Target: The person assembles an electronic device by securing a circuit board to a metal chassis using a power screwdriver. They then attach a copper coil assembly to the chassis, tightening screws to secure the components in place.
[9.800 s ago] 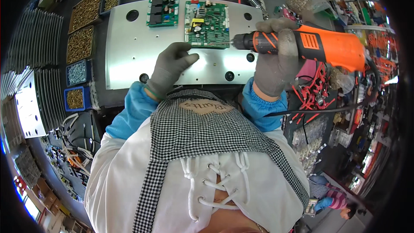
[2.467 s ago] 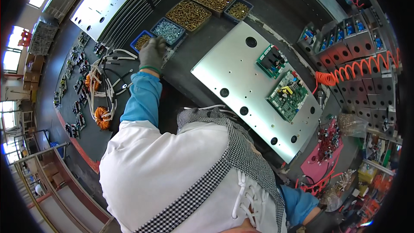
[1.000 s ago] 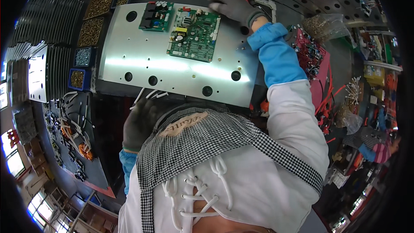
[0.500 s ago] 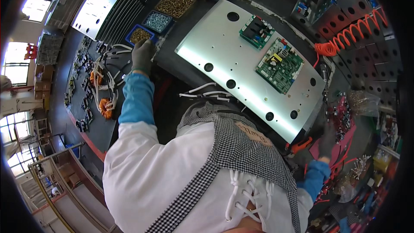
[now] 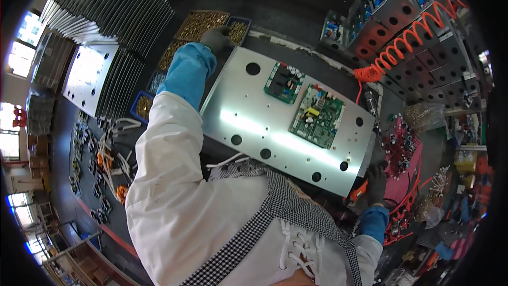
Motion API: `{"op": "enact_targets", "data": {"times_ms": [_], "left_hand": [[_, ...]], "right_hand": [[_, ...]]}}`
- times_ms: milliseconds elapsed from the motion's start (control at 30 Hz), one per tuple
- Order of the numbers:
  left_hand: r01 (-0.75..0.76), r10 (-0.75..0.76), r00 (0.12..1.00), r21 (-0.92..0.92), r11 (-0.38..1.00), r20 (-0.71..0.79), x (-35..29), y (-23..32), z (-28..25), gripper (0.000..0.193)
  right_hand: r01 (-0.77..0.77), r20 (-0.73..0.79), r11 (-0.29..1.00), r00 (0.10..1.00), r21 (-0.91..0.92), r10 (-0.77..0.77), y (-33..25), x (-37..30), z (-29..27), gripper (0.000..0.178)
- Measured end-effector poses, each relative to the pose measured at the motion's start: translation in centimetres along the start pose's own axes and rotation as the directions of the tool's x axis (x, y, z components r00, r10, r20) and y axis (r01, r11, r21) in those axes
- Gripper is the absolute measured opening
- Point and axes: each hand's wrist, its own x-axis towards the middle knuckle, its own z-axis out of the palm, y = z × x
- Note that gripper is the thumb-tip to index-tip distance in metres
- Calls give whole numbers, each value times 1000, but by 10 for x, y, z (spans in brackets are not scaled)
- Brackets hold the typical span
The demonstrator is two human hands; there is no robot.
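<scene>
My left hand [image 5: 216, 38], in a grey glove, reaches across the far left corner of the metal plate [image 5: 248, 119]. It is over the edge between a tray of brass-coloured screws [image 5: 198, 24] and a small dark bin of brass-coloured pieces [image 5: 239, 30]. Its fingertips are hard to make out. Two green circuit boards lie on the plate, a smaller one [image 5: 284, 82] and a larger one [image 5: 317, 116]. Beside the plate's right end, my gloved right hand [image 5: 377, 180] has its fingers stretched out, next to an orange-handled tool [image 5: 360, 190]. I see nothing held in it.
At the left stand stacked metal panels [image 5: 114, 26] and a blue bin of small brass parts [image 5: 142, 107]. Cables with orange coils [image 5: 105, 161] lie nearby. To the right are a coiled orange hose [image 5: 391, 55], punched metal boxes [image 5: 394, 16] and small parts on pink material [image 5: 399, 151].
My left hand has moved from the near blue bin to the far bins. My right hand has drawn closer to the orange-handled tool. The whole view has shifted.
</scene>
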Motion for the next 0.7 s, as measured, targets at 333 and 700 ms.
{"op": "enact_targets", "data": {"times_ms": [333, 700], "left_hand": [[-171, -156, 874, 593, 787, 459, 49, 66, 7, 43], [179, -154, 984, -630, 756, 94, 126, -45, 32, 32]], "right_hand": [[-358, -463, 856, 728, 373, 506, -79, -18, -149, 41], [335, -464, 425, 43, 841, 885, -152, -13, -298, 50]]}}
